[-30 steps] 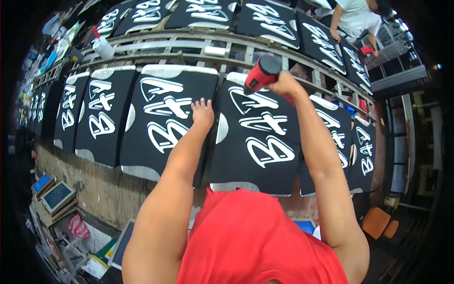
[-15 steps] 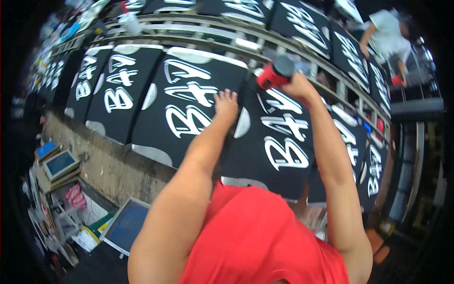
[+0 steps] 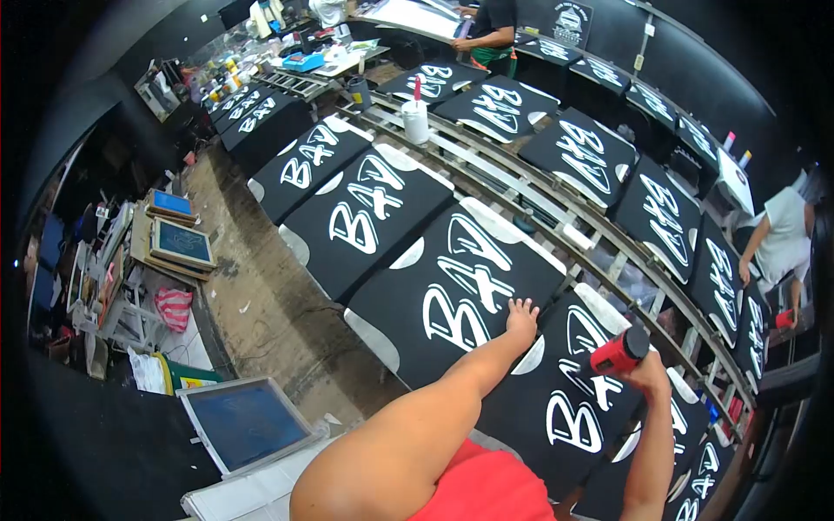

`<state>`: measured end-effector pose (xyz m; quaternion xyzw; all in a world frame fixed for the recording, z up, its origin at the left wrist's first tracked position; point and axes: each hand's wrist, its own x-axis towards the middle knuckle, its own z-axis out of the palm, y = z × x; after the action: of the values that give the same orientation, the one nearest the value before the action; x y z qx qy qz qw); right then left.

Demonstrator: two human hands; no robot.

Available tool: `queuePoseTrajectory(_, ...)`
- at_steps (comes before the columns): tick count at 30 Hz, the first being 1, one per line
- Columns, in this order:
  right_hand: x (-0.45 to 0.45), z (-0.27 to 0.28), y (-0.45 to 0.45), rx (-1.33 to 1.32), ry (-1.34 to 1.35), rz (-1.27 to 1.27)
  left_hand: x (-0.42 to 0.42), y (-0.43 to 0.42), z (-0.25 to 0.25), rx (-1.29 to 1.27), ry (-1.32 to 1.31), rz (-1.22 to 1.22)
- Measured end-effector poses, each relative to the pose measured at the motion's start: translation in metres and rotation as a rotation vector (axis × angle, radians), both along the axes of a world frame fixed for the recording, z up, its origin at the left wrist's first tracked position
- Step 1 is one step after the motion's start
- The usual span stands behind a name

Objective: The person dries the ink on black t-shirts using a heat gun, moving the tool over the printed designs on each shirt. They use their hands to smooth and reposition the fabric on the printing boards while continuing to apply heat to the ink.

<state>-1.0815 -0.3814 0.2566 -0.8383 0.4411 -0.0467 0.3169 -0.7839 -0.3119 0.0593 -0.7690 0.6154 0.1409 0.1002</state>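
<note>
1. Ladder-like rail (image 3: 488, 167): runs behind the near row. A bump against it might jolt the white tub (image 3: 416, 123), which stands upright at the rail with a red handle sticking out. Contents not visible; the tub is well apart from both hands.
2. Left cloth (image 3: 459, 288): black, lies on a board with pale board edges showing. Main risk judged to be sideways drag, from the left hand pressing or sliding at its edge; cloth could crease or shift on the board.
3. Right cloth (image 3: 537, 412): black, just beside the left cloth, below the tool. Scorching possible, caused by heat lingering on one spot.
4. White lettering (image 3: 573, 421) on right cloth: partly hidden by the tool. Wet or dry, cannot tell. If soft, a touch from the nozzle would smear it.
5. Heat gun (image 3: 618, 351): red, dark rear end, tilted, nozzle towards the left. Running or not, cannot tell; gap to cloth also unclear. A dip of the wrist could bring the nozzle into contact.
6. Right hand (image 3: 648, 377): closed around the gun's handle. A loose grip could let it swing.
7. Left hand (image 3: 522, 323): holding nothing, fingers spread, palm down near the left cloth's lettering. Burn possible if the nozzle swings over.
</note>
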Motion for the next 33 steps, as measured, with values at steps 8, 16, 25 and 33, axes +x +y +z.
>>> queuePoseTrajectory(8, -0.057, -0.001, 0.003, 0.007, 0.004, -0.104, -0.005, -0.001, 0.007, 0.056, -0.043, -0.018)
queuePoseTrajectory(16, -0.096, 0.008, -0.019, -0.264, 0.116, -0.159, 0.009, 0.008, -0.018, -0.429, -0.266, -0.161)
queuePoseTrajectory(25, -0.136, -0.005, -0.012, -0.060, 0.250, -0.431, 0.007, 0.000, 0.002, 0.053, -0.163, -0.240)
queuePoseTrajectory(33, -0.112, -0.025, -0.037, -0.194, 0.151, -0.229, 0.007, 0.006, 0.004, -0.030, -0.190, -0.247)
